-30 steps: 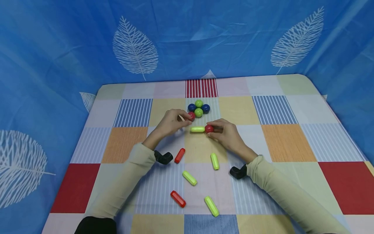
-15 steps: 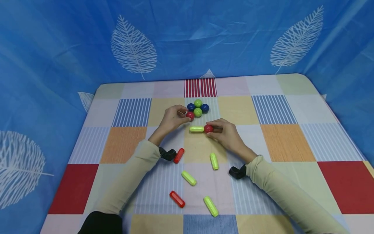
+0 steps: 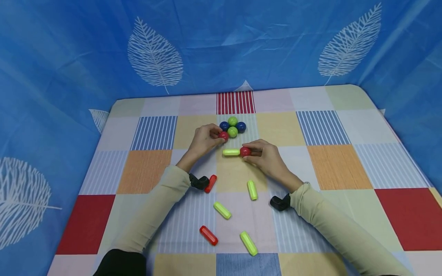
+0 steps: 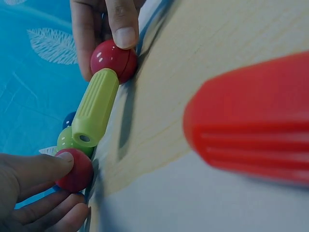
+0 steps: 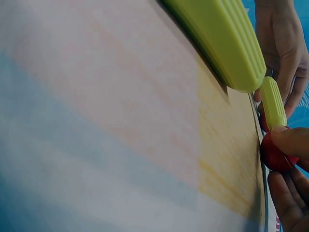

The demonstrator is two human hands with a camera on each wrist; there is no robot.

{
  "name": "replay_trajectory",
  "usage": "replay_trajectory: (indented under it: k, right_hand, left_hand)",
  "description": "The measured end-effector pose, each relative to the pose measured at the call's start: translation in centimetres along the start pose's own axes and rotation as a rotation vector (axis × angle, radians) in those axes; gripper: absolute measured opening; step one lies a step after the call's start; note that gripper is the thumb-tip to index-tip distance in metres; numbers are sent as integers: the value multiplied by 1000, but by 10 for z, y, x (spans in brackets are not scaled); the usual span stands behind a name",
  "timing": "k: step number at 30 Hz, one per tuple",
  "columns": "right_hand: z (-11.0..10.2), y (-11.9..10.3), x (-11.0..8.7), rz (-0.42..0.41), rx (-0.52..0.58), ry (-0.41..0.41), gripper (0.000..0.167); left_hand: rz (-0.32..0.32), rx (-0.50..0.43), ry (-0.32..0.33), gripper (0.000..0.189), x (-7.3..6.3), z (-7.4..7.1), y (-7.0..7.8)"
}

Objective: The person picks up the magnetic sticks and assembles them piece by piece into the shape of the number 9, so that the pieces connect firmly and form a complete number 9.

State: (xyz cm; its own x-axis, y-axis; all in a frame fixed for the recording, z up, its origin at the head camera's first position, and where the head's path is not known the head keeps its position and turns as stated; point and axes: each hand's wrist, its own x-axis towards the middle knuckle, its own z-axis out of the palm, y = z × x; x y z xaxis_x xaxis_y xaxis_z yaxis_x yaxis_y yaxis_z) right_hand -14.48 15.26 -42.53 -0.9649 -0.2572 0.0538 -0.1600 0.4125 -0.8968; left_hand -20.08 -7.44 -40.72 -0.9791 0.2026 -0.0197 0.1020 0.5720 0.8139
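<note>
My left hand [image 3: 203,140] pinches a red ball [image 3: 223,136] between thumb and fingers, beside a cluster of two green balls [image 3: 233,132] and two dark blue balls [image 3: 241,127]. In my right hand [image 3: 267,157] is another red ball [image 3: 245,151], gripped by thumb and fingertips. A light green ribbed rod [image 3: 231,152] sticks out leftward from this second ball, touching it end-on. Seen from the left wrist, the rod's free end shows a small grey dot and points toward the left hand's red ball [image 4: 77,173].
Nearer on the patchwork cloth [image 3: 340,168] lie two red rods [image 3: 208,235] and several green rods [image 3: 248,243]. One red rod [image 3: 211,184] is beside the left wrist's black camera [image 3: 199,181]. Blue leaf-print curtain [image 3: 221,46] surrounds the table at back and sides.
My left hand has shifted slightly away and got a fuller pinch on its red ball beside the cluster. The right hand holds its ball and rod in nearly the same place.
</note>
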Motion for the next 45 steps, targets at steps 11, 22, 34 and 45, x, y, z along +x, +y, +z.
replay_trajectory:
  k: [11,22,34,45]
  right_hand:
    - [1,-2,0,6,-1,-2,39]
    - [-1,-2,0,-6,-5,-1,40]
    - [-2,-2,1,-8,-6,-2,40]
    - [1,-4,0,-6,-25,-9,40]
  left_hand:
    - [4,-11,18,26,-8,-7,-6]
    - [5,18,12,28,-34,-25,-14]
    - [114,41,-41,26,-59,-21,-11]
    - [132,82,-58,27,-58,-11,-6]
